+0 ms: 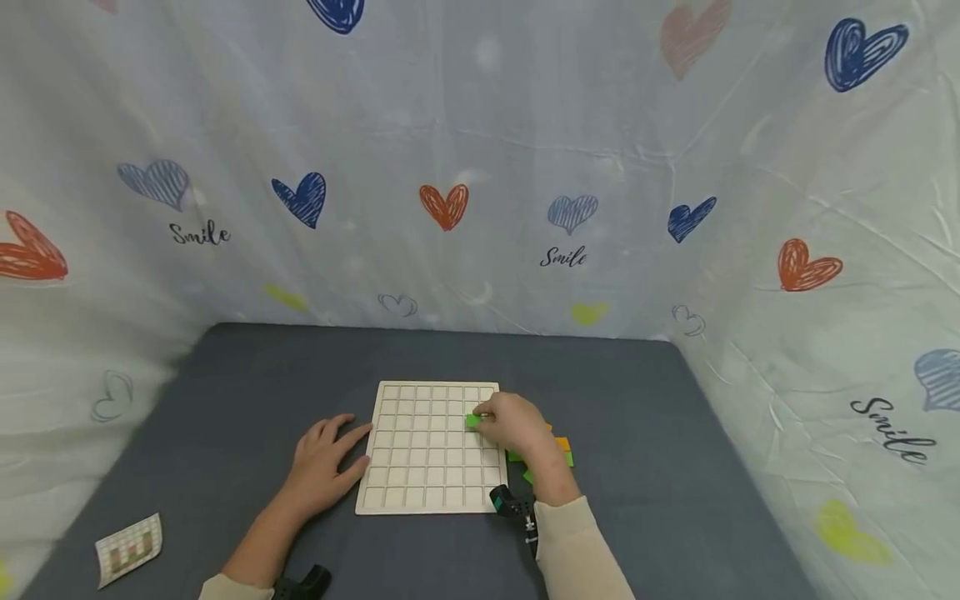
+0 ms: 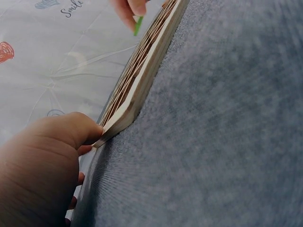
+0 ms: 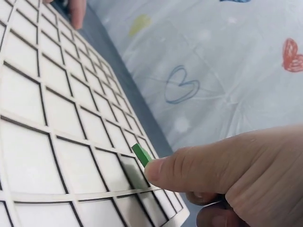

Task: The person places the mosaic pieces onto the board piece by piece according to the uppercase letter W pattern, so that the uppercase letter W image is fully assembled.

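A pale wooden grid board (image 1: 420, 450) with raised dividers and square cells lies on the dark cloth. My right hand (image 1: 513, 425) pinches a small green tile (image 3: 141, 155) between thumb and fingers, just above the cells near the board's right side. My left hand (image 1: 322, 462) lies at the board's left edge with fingers spread. In the left wrist view its thumb (image 2: 87, 128) touches the board's corner edge. Partly hidden beneath my right wrist, orange tiles (image 1: 562, 443) and green tiles (image 1: 569, 458) lie to the right of the board.
A small card (image 1: 129, 550) with a printed grid pattern lies at the table's left. Dark grey cloth covers the table (image 1: 645, 500). Behind and beside it hangs a white curtain (image 1: 495, 267) printed with hearts and the word Smile.
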Action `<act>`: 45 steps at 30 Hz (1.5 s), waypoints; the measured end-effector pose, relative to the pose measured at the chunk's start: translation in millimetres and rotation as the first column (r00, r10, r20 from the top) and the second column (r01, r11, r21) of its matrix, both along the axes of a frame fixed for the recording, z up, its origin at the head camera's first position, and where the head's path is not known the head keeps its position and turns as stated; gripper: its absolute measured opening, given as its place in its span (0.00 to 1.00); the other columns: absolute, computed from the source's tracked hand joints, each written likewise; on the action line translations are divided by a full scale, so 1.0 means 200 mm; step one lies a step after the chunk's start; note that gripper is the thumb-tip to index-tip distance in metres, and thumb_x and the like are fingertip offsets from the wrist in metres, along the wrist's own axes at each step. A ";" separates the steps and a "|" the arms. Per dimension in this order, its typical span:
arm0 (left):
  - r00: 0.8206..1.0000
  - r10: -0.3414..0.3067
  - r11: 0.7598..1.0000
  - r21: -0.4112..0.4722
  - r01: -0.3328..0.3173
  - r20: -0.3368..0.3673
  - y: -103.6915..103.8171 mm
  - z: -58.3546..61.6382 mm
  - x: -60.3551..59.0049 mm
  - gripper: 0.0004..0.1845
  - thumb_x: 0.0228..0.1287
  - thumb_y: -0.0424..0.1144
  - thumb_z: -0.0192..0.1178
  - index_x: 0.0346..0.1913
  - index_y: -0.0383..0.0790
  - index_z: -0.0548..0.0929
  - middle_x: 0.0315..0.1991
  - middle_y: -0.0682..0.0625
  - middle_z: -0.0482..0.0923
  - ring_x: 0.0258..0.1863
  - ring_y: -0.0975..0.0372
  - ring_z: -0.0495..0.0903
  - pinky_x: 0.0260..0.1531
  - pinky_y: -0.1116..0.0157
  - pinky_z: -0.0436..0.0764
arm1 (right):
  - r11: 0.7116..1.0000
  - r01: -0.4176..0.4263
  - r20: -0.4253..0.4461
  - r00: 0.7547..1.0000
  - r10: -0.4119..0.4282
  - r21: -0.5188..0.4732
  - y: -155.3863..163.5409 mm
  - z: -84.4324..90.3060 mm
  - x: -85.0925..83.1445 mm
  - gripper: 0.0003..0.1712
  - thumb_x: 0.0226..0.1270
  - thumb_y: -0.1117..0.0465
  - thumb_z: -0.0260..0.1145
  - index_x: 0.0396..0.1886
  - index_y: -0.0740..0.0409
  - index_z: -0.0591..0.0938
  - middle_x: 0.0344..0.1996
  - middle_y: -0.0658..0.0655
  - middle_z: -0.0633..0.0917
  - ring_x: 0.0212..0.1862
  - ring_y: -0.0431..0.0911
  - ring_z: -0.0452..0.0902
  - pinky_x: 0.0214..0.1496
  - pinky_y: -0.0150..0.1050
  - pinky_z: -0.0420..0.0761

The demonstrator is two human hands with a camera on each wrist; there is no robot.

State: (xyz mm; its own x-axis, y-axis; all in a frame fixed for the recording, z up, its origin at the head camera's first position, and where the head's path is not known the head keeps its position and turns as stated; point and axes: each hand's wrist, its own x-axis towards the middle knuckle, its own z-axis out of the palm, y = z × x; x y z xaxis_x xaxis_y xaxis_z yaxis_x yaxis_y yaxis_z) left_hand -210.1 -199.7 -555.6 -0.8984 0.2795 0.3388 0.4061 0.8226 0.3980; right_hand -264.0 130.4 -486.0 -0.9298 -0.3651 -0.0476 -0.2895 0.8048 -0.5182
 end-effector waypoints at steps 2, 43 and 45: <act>1.000 -0.002 1.000 0.003 0.002 0.000 0.00 0.00 0.00 0.26 0.63 0.50 0.60 0.64 0.49 0.74 0.64 0.41 0.62 0.62 0.44 0.57 0.55 0.39 0.50 | 1.000 0.009 0.006 1.000 -0.009 -0.003 0.00 -0.02 0.00 0.15 0.63 0.61 0.63 0.49 0.51 0.85 0.34 0.50 0.86 0.14 0.39 0.64 0.19 0.34 0.63; 0.998 -0.024 0.999 0.022 0.023 0.055 -0.01 0.00 0.00 0.24 0.64 0.50 0.59 0.64 0.54 0.75 0.65 0.42 0.61 0.63 0.45 0.55 0.56 0.39 0.49 | 0.954 0.214 0.027 0.977 -0.213 -0.212 0.30 0.07 0.05 0.15 0.66 0.57 0.64 0.51 0.53 0.83 0.27 0.50 0.76 0.18 0.45 0.67 0.25 0.40 0.70; 0.998 -0.023 0.999 0.026 0.021 0.060 -0.01 0.00 0.00 0.24 0.64 0.50 0.59 0.64 0.54 0.75 0.65 0.41 0.61 0.64 0.44 0.54 0.56 0.39 0.48 | 0.952 0.225 0.050 0.974 -0.219 -0.210 0.32 0.06 0.05 0.15 0.65 0.58 0.65 0.50 0.54 0.84 0.22 0.52 0.74 0.17 0.45 0.65 0.23 0.40 0.68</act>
